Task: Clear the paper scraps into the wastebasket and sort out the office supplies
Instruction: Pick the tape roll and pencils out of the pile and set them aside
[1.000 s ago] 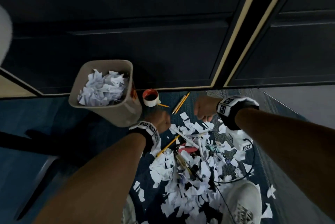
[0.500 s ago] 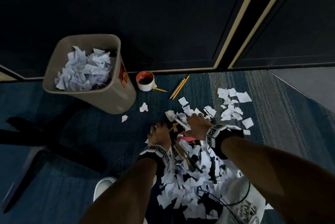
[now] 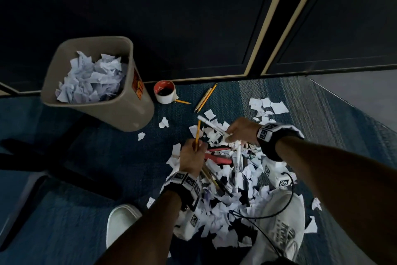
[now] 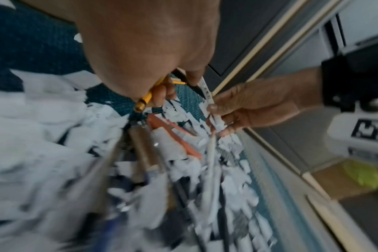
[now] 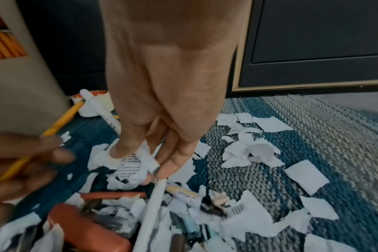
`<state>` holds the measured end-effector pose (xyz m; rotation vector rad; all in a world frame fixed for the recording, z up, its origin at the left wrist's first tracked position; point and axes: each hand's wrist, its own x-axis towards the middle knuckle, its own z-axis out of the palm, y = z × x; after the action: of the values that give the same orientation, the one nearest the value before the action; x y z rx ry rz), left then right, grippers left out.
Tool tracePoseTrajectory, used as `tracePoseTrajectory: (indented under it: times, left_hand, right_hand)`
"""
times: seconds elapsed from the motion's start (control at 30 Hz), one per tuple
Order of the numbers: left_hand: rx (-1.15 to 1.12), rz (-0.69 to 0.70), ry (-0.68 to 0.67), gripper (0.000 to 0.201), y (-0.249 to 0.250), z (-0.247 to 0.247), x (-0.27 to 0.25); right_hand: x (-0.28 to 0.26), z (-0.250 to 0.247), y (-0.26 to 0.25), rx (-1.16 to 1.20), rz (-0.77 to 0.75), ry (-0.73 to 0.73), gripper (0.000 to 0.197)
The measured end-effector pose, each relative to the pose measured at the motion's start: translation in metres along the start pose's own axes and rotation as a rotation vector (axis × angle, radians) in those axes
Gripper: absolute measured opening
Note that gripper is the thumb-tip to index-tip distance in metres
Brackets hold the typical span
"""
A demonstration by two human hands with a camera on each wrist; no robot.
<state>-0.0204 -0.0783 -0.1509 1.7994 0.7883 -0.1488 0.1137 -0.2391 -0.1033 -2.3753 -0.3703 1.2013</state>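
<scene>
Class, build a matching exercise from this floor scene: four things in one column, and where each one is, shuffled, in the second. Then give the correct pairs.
Things
1. yellow pencil
2. white marker
3. roll of tape
4. crumpled paper

Places
A. inside the wastebasket
B. pinched in the right hand
C. on the carpet beside the wastebasket
D. gripped in the left hand

Pairs: 1-D, 2-B, 3-C, 4-A
</scene>
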Motion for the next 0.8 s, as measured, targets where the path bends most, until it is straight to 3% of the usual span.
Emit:
tracePoseTrajectory:
  times: [0.1,0.27,0.47,0.57,0.63,0.73,0.8]
  left_hand:
    - [-0.263,-0.064,-0.041,0.035,0.016,0.016,-0.003]
    - [-0.301,-0.035,0.025,0.034,0.034,0.028,0.012]
    - [-0.305,-0.113,0.023,0.044,0.033,0.023,0.034]
    - [-0.356,-0.183,-0.06,0.04,0.027,0.024,0.036]
    - [-0.388,-0.22,-0.125,0.029,0.026,0.026,0.031]
    - [-0.332,-0.23,-0.19,0.012,0.025,0.03,0.028]
    - [-0.263,-0.188,-0.226,0.01,0.022,0.03,0.03]
  right_hand:
    - [-0.008,0.001,-0.003,0.203,-0.025,-0.055,0.023]
    - [-0.007,0.016,-0.009,0.247,-0.036,-0.19,0.021]
    - [-0.005,-0.006,0.012,-0.028,0.052,-0.257,0.022]
    - [0.005,-0.009,0.026,-0.162,0.077,-0.102,0.023]
    - [0.008,-0.003,0.031,-0.284,0.075,0.028,0.014]
    - [0.013,0.02,0.039,-0.454,0.058,0.054,0.026]
    - [0.018,0.035,0.048,-0.465,0.055,0.109,0.03]
